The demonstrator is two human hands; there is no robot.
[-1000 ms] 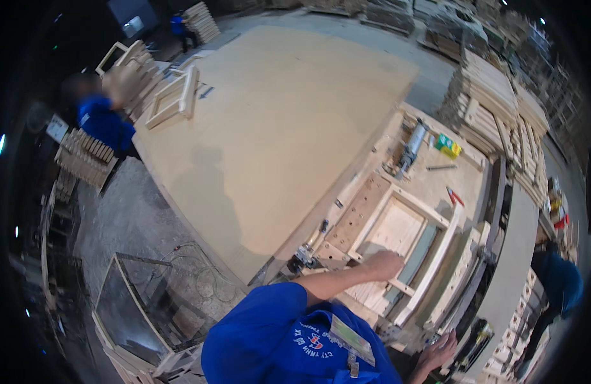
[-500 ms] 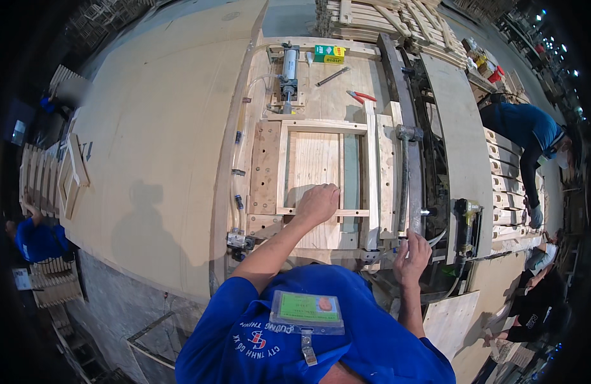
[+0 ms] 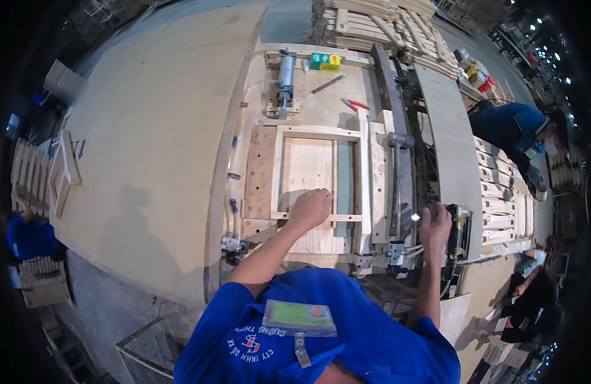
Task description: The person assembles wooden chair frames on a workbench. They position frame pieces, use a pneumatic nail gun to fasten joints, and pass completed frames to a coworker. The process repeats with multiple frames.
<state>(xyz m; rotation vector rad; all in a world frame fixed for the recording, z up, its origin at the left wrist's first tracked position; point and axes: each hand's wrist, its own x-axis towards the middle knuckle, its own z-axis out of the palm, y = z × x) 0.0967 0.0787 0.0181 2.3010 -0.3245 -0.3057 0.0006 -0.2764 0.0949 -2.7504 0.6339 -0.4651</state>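
Observation:
A rectangular wooden frame lies in a wooden jig on the bench ahead of me. My left hand is over its near rail, fingers curled down and closed on the frame; the thumb side is partly hidden. My right hand is raised off to the right, fingers apart and loosely bent, with nothing seen in it. Beside that hand, on its right, stands a dark nail gun. A small valve with a push button sits to its left, apart from it.
A hammer lies along the metal rail. Behind the frame are an air cylinder, a green and yellow box, a metal rod and red-handled pliers. Co-workers handle wooden parts at the right; another is at left.
My right hand has moved right and farther away, from beside the valve toward the nail gun. My left hand stays on the frame. The whole view has shifted slightly.

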